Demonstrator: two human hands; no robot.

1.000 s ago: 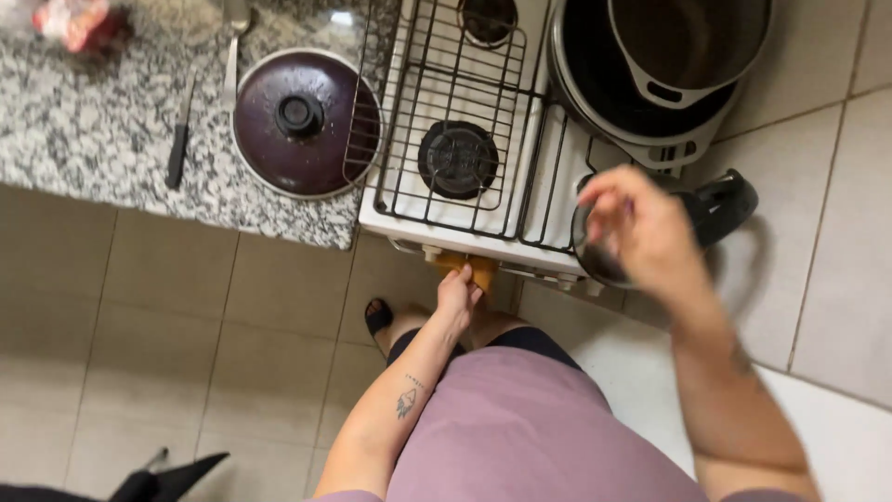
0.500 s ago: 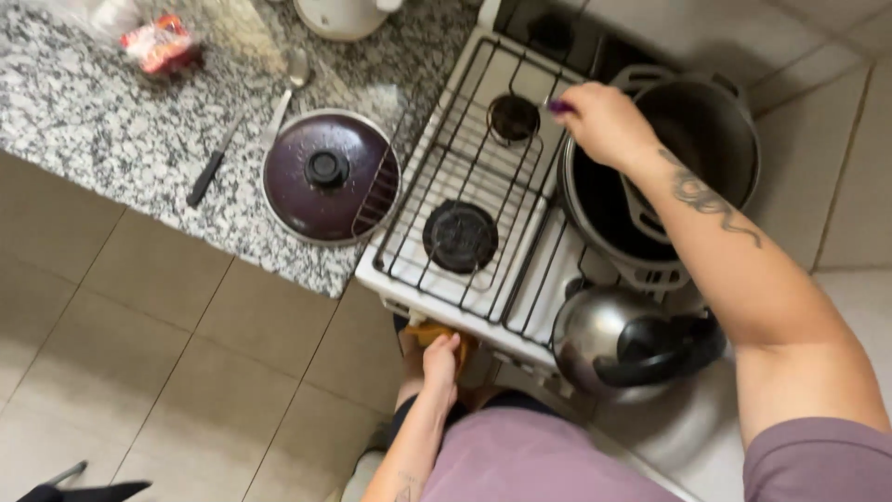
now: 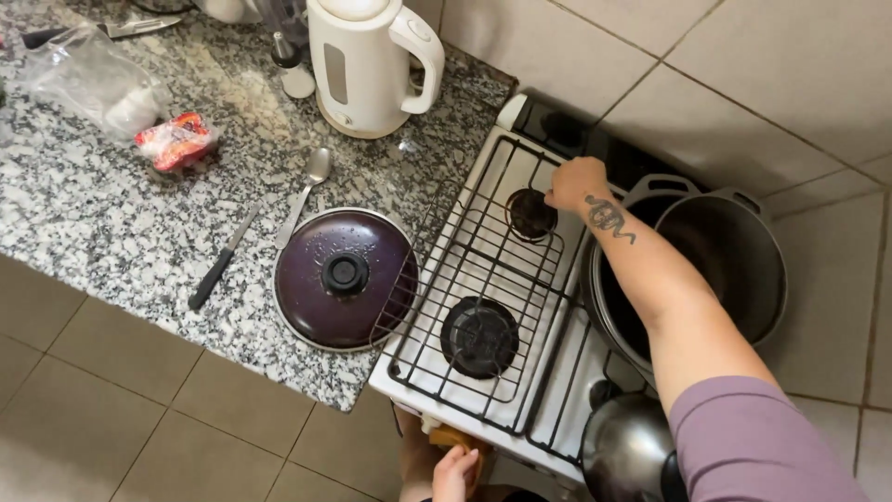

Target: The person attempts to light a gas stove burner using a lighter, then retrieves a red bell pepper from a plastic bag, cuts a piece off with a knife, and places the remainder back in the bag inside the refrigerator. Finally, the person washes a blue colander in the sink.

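Black rear burner (image 3: 531, 213) on the white stove (image 3: 483, 279) is under the right hand (image 3: 576, 183), whose fingers curl at its edge; whether they grip anything, I cannot tell. The left hand (image 3: 454, 470) is at the stove's front, by a knob, its fingers bent, grip unclear. A dark lid (image 3: 345, 276) lies on the granite desk (image 3: 111, 242).
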